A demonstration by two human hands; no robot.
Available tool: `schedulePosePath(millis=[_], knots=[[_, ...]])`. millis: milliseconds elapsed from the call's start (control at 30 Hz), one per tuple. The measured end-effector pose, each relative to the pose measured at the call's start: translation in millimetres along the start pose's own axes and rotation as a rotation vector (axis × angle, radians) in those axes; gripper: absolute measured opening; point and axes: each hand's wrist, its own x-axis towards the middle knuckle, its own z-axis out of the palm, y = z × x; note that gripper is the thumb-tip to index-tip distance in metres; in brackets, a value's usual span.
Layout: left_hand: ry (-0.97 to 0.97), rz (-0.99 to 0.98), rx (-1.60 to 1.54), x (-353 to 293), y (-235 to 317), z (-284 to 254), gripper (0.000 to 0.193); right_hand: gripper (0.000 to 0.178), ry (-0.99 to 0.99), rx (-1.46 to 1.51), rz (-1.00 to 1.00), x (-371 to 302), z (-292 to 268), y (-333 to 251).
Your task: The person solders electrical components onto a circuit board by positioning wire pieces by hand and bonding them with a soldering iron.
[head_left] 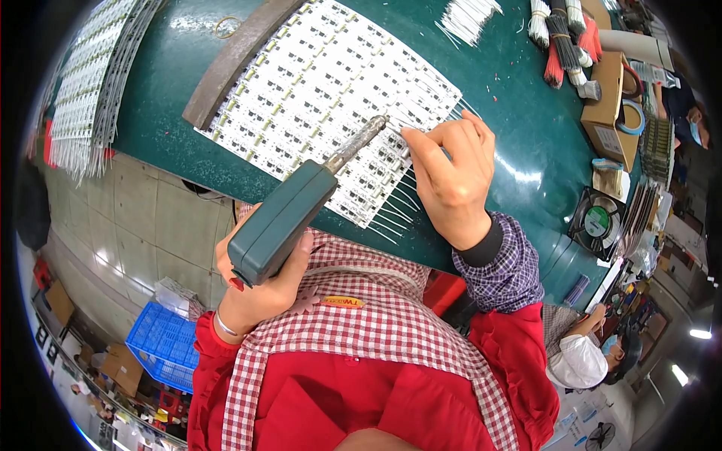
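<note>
Head view: the left hand (259, 282) at lower left of centre is closed round the green handle of a soldering iron (301, 210). The iron's long axis runs diagonally up and right from that hand, and its metal tip ends near the middle of the frame, on the panel (323, 90) of white circuit strips. The right hand (451, 173) lies just right of the tip, palm down, fingers curled, thumb and forefinger pinched together at the panel's lower right edge. It seems to hold a thin white wire there, though the wire itself is too fine to make out between the fingers. The tip and the pinch almost meet, so the right hand is the nearer one to the joint.

White wires (395, 210) fan out from the panel's edge below the right hand. The panel lies slantwise on the green desk (526, 120), with a brown bar (233, 60) along its upper left side. Bundles of wire (560, 37) lie at upper right beside a cardboard box (605, 113), and a small fan (596, 222) sits at the right. More strips (90, 75) lie at upper left. Another person (583, 361) sits at lower right, partly cut off.
</note>
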Motion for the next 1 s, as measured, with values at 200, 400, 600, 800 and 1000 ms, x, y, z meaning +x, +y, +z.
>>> schedulePosePath(millis=[200,400,600,800,1000], knots=[[-0.015,-0.048,-0.047,2.4,2.7,-0.7,0.017,0.022,-0.007,-0.016,0.002,-0.8,0.4,0.0],[-0.024,0.044,0.039,2.7,2.0,-1.6,0.015,0.022,-0.007,-0.016,0.011,-1.3,0.1,-0.4],[-0.016,0.09,0.097,-8.2,-5.5,-1.2,0.012,0.022,-0.008,-0.024,0.011,-0.8,0.8,-0.3],[0.015,0.104,0.109,-3.7,-0.1,0.3,0.015,0.023,-0.016,-0.031,0.024,-1.4,0.1,-1.3],[0.016,0.13,0.135,-8.1,-3.9,-2.9,0.017,0.027,0.142,-0.079,-0.05,-2.7,-2.7,-7.1]])
